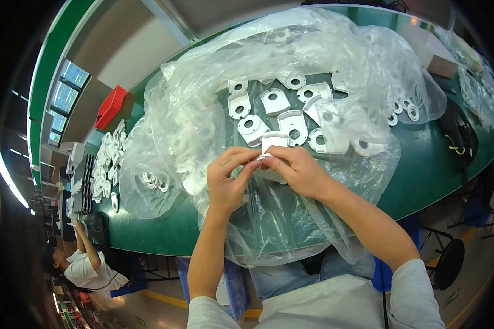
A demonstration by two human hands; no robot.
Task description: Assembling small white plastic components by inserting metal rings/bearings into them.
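Note:
My left hand point(225, 178) and my right hand point(306, 174) meet at the front of the pile. Both pinch a small white plastic part point(265, 156) between thumbs and fingers; its shape is mostly hidden. Just beyond my fingertips is a white plate with a curved edge point(274, 140); whether it is joined to the pinched part I cannot tell. Several more white plates with round holes, such as one white plate point(292, 127), lie farther off in the large clear plastic bag point(258, 211).
The bag spreads over a green table point(148, 233). White parts point(108, 164) are heaped at the left, near a red bin point(111, 107). A cardboard box point(431, 52) and a black bag point(459, 131) are at the right. Another person point(90, 266) works at the far left; a stool point(448, 263) stands right.

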